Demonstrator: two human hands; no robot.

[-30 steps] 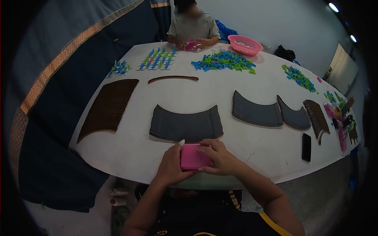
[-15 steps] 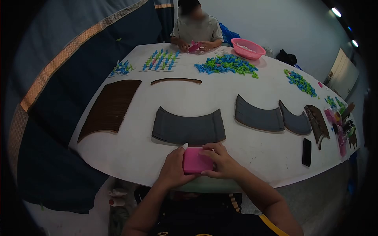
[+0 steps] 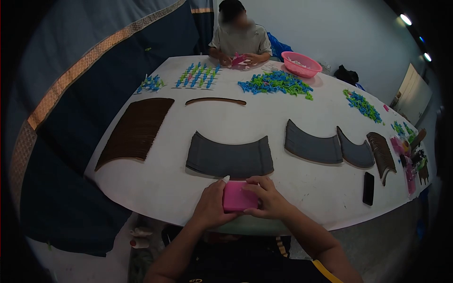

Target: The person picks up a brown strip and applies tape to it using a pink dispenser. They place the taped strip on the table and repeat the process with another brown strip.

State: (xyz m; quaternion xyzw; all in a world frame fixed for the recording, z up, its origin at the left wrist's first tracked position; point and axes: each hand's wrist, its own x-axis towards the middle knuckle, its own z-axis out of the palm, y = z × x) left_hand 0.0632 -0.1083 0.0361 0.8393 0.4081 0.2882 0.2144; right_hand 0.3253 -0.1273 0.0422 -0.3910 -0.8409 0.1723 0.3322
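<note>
The left hand [image 3: 212, 203] and right hand [image 3: 270, 200] are both closed on a flat pink rectangular plastic block [image 3: 238, 197] at the white table's [image 3: 155, 188] near edge. Judging by this grip, level and firm hands suit it best, clear of the grey curved sheets [image 3: 230, 156].

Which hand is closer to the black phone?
Right. The right hand sits left of the black phone; the left hand is farther left, across the pink block both hold.

— Is it bright here?
— The white table [image 3: 264, 118] is bright. Small lamps [image 3: 405, 19] shine high up on the right.
— And the edges?
— Black and round. Things bend there. Far things look fuzzy, and shadows are soft.
</note>
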